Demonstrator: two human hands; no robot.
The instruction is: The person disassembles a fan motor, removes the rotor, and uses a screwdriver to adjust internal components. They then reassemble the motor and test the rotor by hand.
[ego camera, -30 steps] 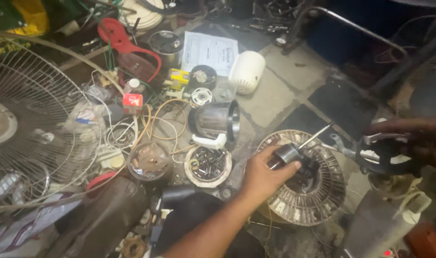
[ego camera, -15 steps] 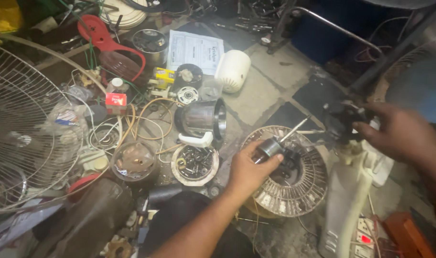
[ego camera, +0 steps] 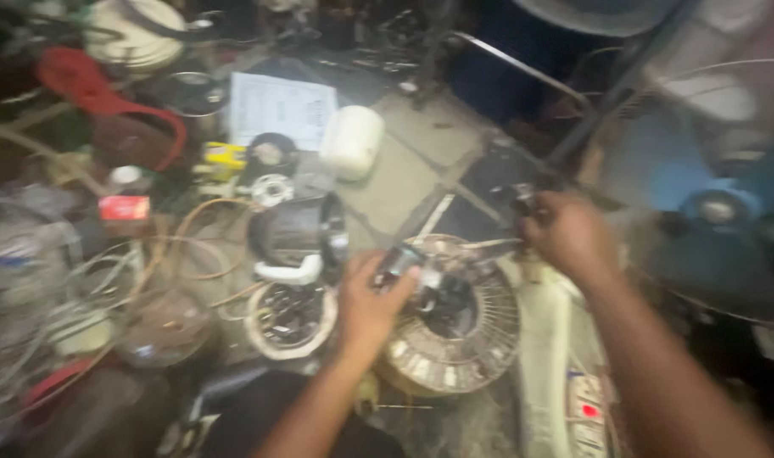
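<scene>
The round finned motor core (ego camera: 455, 326) lies flat on the floor (ego camera: 421, 161), and everything here is placed from it. All metal by the look of it, it likely handles heavy and rigid; its outer rim seems the safest hold, away from the fine windings. At its centre the left hand (ego camera: 366, 309) is clamped on a small metal shaft piece (ego camera: 401, 263), probably light, hard and slippery. Just beyond its far right edge, the right hand (ego camera: 569, 233) is closed around a small dark part (ego camera: 522, 199), too blurred to identify.
</scene>
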